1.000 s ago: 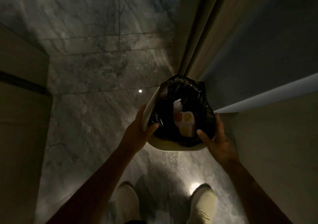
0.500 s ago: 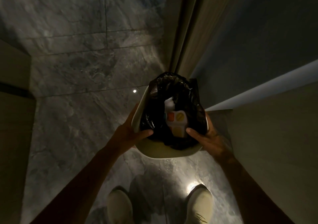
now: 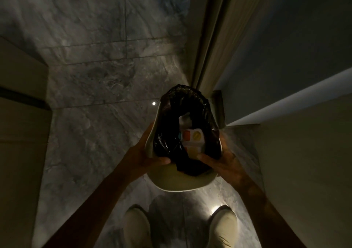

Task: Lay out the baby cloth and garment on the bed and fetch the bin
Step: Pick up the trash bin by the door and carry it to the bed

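I hold a pale round bin (image 3: 177, 181) lined with a black plastic bag (image 3: 167, 133) in front of me, above the floor. My left hand (image 3: 144, 152) grips its left rim with the thumb over the edge. My right hand (image 3: 222, 162) grips the right rim, thumb pressing the bag. Inside the bag lies a white package with red and yellow spots (image 3: 192, 139). No baby cloth, garment or bed is in view.
I stand in a dim, narrow passage on grey marble floor tiles (image 3: 95, 114). A beige cabinet (image 3: 21, 133) lines the left side. A door frame (image 3: 209, 38) and a pale wall (image 3: 304, 171) close in on the right. My two light shoes (image 3: 137, 226) show below.
The bin has come a little closer to me and lower in view, still held by both hands. The floor and walls shift slightly as I move.
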### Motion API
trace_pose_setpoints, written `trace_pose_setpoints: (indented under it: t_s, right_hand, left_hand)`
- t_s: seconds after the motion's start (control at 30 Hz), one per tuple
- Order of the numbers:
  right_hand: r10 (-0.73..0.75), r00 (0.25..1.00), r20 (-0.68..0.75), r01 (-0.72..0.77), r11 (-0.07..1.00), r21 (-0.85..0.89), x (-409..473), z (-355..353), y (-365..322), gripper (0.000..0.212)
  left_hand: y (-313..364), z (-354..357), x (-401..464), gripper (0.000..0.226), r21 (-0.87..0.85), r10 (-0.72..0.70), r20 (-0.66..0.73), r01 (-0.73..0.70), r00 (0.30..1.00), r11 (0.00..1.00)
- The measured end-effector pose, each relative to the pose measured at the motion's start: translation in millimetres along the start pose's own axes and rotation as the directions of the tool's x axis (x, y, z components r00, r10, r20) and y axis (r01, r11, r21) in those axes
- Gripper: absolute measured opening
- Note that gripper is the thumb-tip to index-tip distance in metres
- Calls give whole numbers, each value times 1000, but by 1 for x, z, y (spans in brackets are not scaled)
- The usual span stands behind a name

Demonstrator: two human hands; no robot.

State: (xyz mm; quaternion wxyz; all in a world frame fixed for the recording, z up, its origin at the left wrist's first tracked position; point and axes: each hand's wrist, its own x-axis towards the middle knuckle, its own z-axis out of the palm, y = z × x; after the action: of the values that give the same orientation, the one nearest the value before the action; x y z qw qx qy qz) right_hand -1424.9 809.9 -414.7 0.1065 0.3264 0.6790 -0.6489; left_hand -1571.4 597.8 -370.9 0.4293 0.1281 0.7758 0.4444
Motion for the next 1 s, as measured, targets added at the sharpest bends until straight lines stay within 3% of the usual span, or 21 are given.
trace_pose_setpoints:
  t_s: [0.13,0.33,0.47,0.6,0.77,1.0]
  right_hand:
    - [-41,999,12,41,999,-5,-29,-4,-34,92]
    - [-97,995,27,94,991,100,-134,-23,-127,82]
    - [-153,988,-3,152,979,136,-228,-32,-184,86]
    - [-211,976,-60,218,964,152,-322,-32,-230,91]
    - [-261,950,-173,285,950,130,-437,-32,-256,90]
    - [-221,920,-324,284,945,162,-589,-35,-250,94]
  left_hand:
    - [17,-13,-44,102,4,-18,-53,18,998,1000]
    - [145,-24,-140,116,-67,90,-16,-91,996,994]
    - [186,-42,-211,104,37,94,-8,-94,996,995]
    - [222,-47,-281,112,107,117,11,-117,993,987]
    - [271,-33,-361,127,174,190,96,-204,977,963]
    - [311,13,-466,117,120,310,255,-348,916,930]
